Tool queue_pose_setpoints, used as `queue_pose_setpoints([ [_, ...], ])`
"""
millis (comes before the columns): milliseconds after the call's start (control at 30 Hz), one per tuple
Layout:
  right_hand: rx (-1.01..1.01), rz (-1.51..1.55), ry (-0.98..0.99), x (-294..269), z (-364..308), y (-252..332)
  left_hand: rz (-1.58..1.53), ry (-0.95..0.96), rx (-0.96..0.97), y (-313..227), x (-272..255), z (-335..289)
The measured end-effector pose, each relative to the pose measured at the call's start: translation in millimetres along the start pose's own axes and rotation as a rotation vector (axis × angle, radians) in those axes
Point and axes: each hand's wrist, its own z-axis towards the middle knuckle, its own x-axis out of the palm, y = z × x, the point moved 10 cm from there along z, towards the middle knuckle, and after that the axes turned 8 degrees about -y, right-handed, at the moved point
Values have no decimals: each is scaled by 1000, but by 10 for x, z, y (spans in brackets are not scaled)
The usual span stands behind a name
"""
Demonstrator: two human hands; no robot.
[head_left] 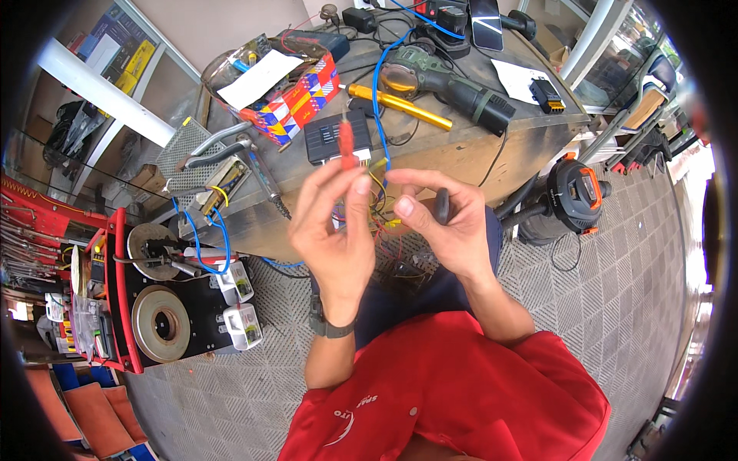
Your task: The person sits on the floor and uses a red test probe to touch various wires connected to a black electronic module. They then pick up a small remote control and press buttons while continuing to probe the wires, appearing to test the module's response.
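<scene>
My left hand (336, 230), a dark watch on its wrist, pinches a slim red pointed tool (347, 144) upright between thumb and fingers. Its thin tip points up and away; whether it is a test probe or a small screwdriver I cannot tell. To its right, my right hand (453, 223) keeps a dark, rounded, handle-like piece (442, 206) against its palm, thumb and forefinger slightly apart. Behind the red tool, a black ribbed box (319, 143) sits at the bench edge. Thin coloured wires (390, 224) hang below and between my hands, partly hidden by them.
On the wooden bench (538, 127) lie a yellow metal tube (407, 107), a green cordless power tool (453, 88), a patterned box (300, 100) and pliers (219, 150). A red tool cart (123, 307) stands left, a vacuum cleaner (565, 203) right. A blue cable (376, 100) crosses the bench.
</scene>
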Motion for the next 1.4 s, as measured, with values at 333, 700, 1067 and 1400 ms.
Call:
queue_pose_setpoints([
  [333,-296,-112,-74,-724,-352,54,146,-21,312,-376,64,-1011],
  [700,315,222,-635,-2410,-657,-1213,-140,-50,178,-150,-152,-1882],
  [1067,336,27,-721,-2697,-850,-1328,-357,20,32,24,-119,-2156],
  [1400,45,-236,291,-1304,-981,-311,-362,168,65,-215,289,-1758],
])
